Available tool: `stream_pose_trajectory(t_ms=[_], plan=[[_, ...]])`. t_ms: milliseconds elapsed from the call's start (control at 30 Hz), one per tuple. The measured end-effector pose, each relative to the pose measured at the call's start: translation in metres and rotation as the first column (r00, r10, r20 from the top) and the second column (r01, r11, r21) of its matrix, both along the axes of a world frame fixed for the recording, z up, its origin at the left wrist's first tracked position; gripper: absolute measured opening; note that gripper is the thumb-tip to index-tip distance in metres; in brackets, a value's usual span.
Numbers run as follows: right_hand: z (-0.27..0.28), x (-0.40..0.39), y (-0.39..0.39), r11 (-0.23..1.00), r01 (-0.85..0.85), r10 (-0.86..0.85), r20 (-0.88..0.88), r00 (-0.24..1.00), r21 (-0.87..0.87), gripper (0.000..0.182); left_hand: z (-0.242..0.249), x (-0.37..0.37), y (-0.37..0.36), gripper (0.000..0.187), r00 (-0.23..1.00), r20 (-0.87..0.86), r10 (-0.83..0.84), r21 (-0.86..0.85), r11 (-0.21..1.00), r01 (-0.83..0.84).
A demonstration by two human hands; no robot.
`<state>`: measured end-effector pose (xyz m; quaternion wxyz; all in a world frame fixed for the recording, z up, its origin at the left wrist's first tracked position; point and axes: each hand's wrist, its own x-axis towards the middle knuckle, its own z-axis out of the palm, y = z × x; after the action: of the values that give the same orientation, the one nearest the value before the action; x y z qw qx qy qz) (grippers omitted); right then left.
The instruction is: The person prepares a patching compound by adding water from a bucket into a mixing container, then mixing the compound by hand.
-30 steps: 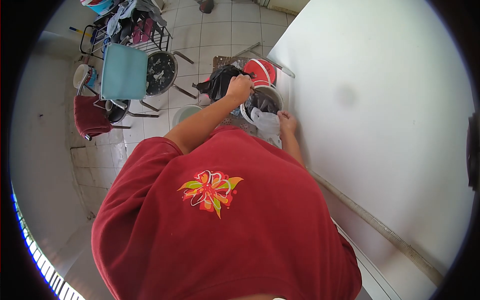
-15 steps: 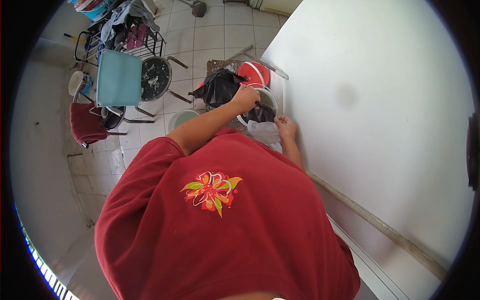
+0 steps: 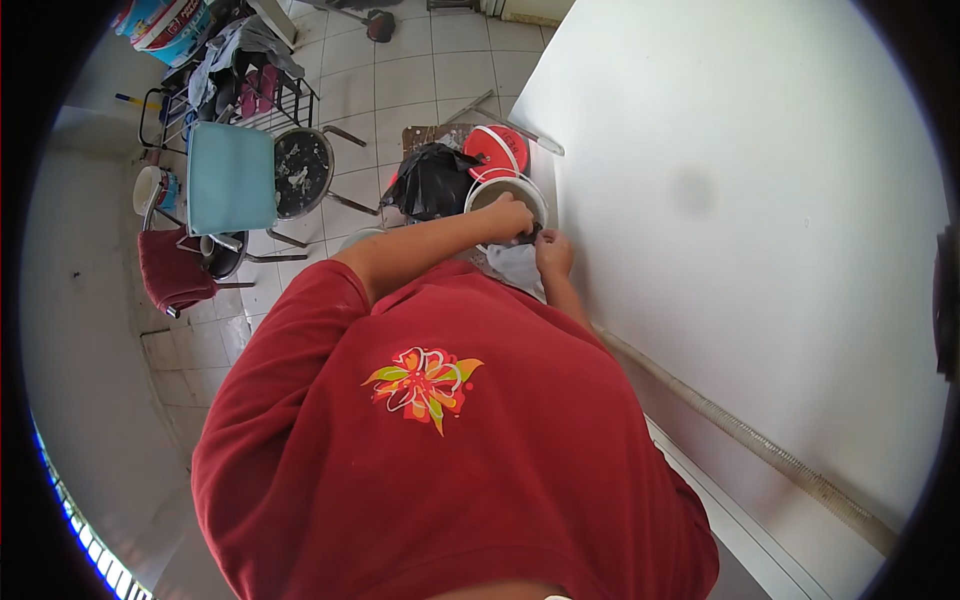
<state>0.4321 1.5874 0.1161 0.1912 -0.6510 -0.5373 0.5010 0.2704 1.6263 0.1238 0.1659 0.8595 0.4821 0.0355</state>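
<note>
My left hand reaches over the white bucket, fingers closed on a bit of black plastic bag. Close beside it, at the bucket's near right side, my right hand has its thumb and fingers pinched at the edge of a whitish, see-through plastic bag. That pale bag hangs on the near side of the bucket. My left hand and forearm hide part of the bucket's inside.
A full black plastic bag stands left of the bucket, with a red lidded pail behind. A large white panel rises at my right. To the left are a light-blue chair and a round black stool.
My left hand has moved from the bucket's far rim down toward my right hand. Much less black plastic shows in the bucket, and its grey inner wall is visible.
</note>
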Motion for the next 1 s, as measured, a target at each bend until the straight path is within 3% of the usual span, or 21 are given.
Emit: stream_pose_trajectory(t_ms=[67,100,167,200,233,267,300,333,400,467,533,600,633,667,700,733,767,833,900,933,1000], plan=[[0.009,-0.002,0.001,0.968,0.048,-0.126,0.308,0.943,0.247,0.014,0.003,-0.001,0.003,0.015,0.944,-0.091,-0.316,-0.036,0.949,0.314],[0.01,-0.003,0.001,0.969,0.055,-0.129,0.302,0.945,0.243,0.014,0.008,-0.002,0.002,0.019,0.976,-0.15,-0.156,0.062,0.984,0.166],[0.013,-0.002,0.008,0.976,-0.214,0.217,-0.142,0.966,0.037,0.015,0.001,-0.003,-0.002,0.021,0.998,-0.037,-0.041,0.125,0.991,0.046],[0.012,-0.002,0.01,0.978,-0.205,0.208,-0.144,0.968,0.035,0.015,-0.003,0.0,-0.005,0.022,0.993,0.095,0.073,0.171,0.981,-0.088],[0.012,-0.001,0.013,0.988,-0.083,0.072,0.08,0.994,0.132,0.015,-0.007,0.004,-0.008,0.018,0.978,0.205,-0.046,0.312,0.95,-0.02],[0.012,0.0,0.012,0.968,0.014,-0.086,0.282,0.956,0.249,0.016,-0.01,0.008,-0.009,0.018,0.978,0.204,-0.052,0.309,0.951,-0.014],[0.011,0.0,0.011,0.967,0.025,-0.095,0.269,0.958,0.253,0.016,0.009,0.006,-0.006,0.02,0.991,0.134,-0.026,0.199,0.98,-0.001],[0.009,0.001,0.011,0.957,0.102,-0.147,0.153,0.977,0.271,0.018,0.021,0.001,0.0,0.022,0.999,0.05,-0.014,0.092,0.996,0.009],[0.014,-0.007,0.008,0.935,0.224,-0.234,0.004,0.972,0.276,0.021,0.024,-0.012,0.006,0.012,0.996,0.026,0.087,0.149,0.985,-0.09],[0.042,-0.008,0.004,0.98,0.028,0.029,-0.28,0.96,0.198,0.023,0.018,-0.023,0.012,0.009,0.94,-0.056,0.337,0.018,0.942,-0.336],[0.041,-0.002,0.001,0.973,0.005,0.025,-0.126,0.992,0.231,0.021,0.004,-0.034,0.006,0.011,0.963,0.066,0.262,-0.014,0.965,-0.262],[0.038,-0.001,0.012,0.935,0.2,-0.301,0.354,0.885,0.293,0.021,0.005,-0.038,0.012,0.01,0.824,0.555,0.117,-0.508,0.831,0.225],[0.035,-0.001,0.01,0.92,0.058,-0.197,0.329,0.924,0.388,0.019,0.009,-0.038,0.015,0.01,0.83,0.55,0.096,-0.501,0.833,0.236],[0.03,-0.003,0.007,0.92,0.079,-0.213,0.319,0.924,0.384,0.019,0.012,-0.04,0.01,0.013,0.918,0.358,0.173,-0.407,0.913,-0.014],[0.031,-0.006,0.004,0.957,-0.026,-0.044,0.232,0.972,0.291,0.018,0.015,-0.043,0.006,0.018,0.944,0.168,0.285,-0.245,0.939,-0.24],[0.032,-0.01,0.002,0.966,-0.148,0.123,0.126,0.984,0.212,0.017,0.007,-0.047,0.008,0.018,0.948,0.159,0.274,-0.246,0.941,-0.231],[0.034,-0.014,-0.002,0.971,0.054,-0.077,0.093,0.993,0.235,0.017,-0.003,-0.051,0.011,0.026,0.881,0.355,0.311,-0.275,0.936,-0.22],[0.026,-0.008,-0.001,0.958,0.203,-0.207,-0.005,0.978,0.204,0.018,-0.01,-0.051,0.01,0.051,0.714,0.601,0.358,-0.325,0.926,-0.191],[0.018,0.0,0.0,0.891,0.454,-0.425,-0.317,0.848,0.021,0.022,-0.016,-0.058,0.007,0.052,0.757,0.507,0.411,-0.383,0.895,-0.229],[0.014,0.002,-0.002,0.896,0.444,-0.418,-0.312,0.853,0.014,0.022,-0.017,-0.061,0.008,0.053,0.792,0.411,0.451,-0.426,0.863,-0.27],[0.014,0.005,-0.002,0.688,0.682,-0.72,-0.349,0.599,-0.248,0.025,-0.025,-0.062,0.013,0.042,0.854,0.345,0.389,-0.258,0.914,-0.312]])
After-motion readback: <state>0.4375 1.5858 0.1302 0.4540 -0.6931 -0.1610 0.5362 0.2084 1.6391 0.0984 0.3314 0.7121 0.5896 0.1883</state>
